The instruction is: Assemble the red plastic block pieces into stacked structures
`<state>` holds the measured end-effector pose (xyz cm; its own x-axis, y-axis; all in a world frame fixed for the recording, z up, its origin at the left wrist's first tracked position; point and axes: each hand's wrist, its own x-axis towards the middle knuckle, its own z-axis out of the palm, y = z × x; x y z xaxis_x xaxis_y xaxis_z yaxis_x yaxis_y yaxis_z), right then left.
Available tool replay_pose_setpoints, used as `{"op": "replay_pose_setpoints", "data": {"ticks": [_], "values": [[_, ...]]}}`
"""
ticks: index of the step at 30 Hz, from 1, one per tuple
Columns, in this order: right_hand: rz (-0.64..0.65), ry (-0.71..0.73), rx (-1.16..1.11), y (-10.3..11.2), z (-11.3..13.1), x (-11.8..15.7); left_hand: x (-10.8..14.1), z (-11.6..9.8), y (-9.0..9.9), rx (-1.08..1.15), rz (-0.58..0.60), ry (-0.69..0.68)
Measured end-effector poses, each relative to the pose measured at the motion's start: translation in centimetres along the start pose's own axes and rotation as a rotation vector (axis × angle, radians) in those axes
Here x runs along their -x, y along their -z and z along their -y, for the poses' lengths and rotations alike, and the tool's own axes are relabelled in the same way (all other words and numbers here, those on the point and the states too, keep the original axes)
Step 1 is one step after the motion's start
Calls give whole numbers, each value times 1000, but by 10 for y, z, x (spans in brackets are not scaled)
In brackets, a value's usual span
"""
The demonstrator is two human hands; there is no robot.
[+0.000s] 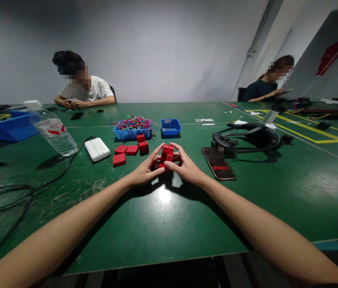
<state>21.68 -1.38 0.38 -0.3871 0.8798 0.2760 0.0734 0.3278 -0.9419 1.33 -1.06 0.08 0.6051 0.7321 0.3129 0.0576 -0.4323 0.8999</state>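
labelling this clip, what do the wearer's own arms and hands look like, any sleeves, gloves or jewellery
Both forearms are bare up to the frame edge, with no sleeves showing. The left hand and right hand wear no gloves, and no watch, bracelet or ring is visible. Nails look short and unpainted.

We stretch both bare forearms forward so that they draw together ahead of us. Our left hand (144,172) and right hand (187,168) meet at the middle, wrists low, palms turned toward each other. The fingers (156,152) of both hands curl inward, tips nearly touching, closed on something small held between them.
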Motion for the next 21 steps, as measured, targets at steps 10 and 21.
{"op": "replay_pose_setpoints", "data": {"ticks": [10,21], "values": [[21,242,386,2,-11,4,1,7,-2,-100,4,32],[-64,243,490,4,-15,0,3,-3,-5,-907,-80,-57]]}}
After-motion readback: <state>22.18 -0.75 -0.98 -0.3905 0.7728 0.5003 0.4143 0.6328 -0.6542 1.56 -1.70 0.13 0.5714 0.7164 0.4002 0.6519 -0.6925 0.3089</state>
